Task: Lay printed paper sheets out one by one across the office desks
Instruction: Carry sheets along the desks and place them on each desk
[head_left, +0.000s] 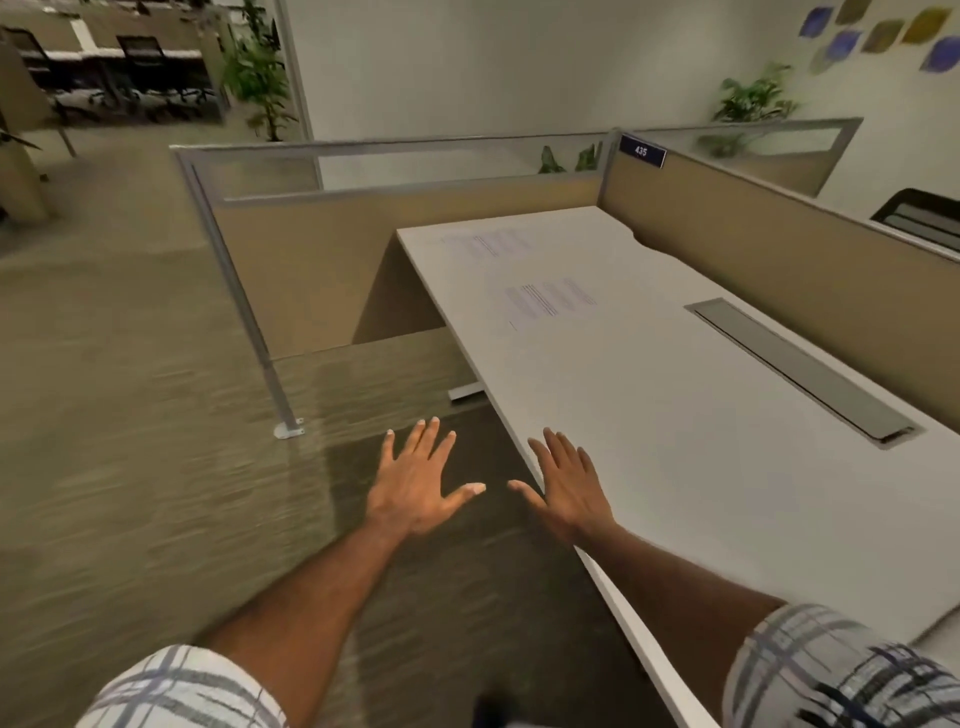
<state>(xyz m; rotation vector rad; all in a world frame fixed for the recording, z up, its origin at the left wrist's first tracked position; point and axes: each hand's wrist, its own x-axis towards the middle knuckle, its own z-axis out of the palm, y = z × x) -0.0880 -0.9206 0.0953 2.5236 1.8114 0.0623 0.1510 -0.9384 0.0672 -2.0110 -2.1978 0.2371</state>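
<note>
Two printed paper sheets lie flat on the white desk (675, 426): one sheet (548, 304) near the desk's middle left, another sheet (485, 244) farther back by the far corner. Their edges blend into the white top; only the blurred text blocks show. My left hand (421, 486) hovers palm down with fingers spread, over the carpet beside the desk's front-left edge. My right hand (569, 486) is spread the same way, over the desk's edge. Neither hand holds anything.
Beige cubicle partitions with glass tops (395, 171) enclose the desk at the back and right; a blue number plate (642, 150) sits on the corner post. A grey cable tray lid (800, 369) runs along the desk's right side. Carpet floor (130, 415) spreads left. A dark chair (919, 213) stands beyond the right partition.
</note>
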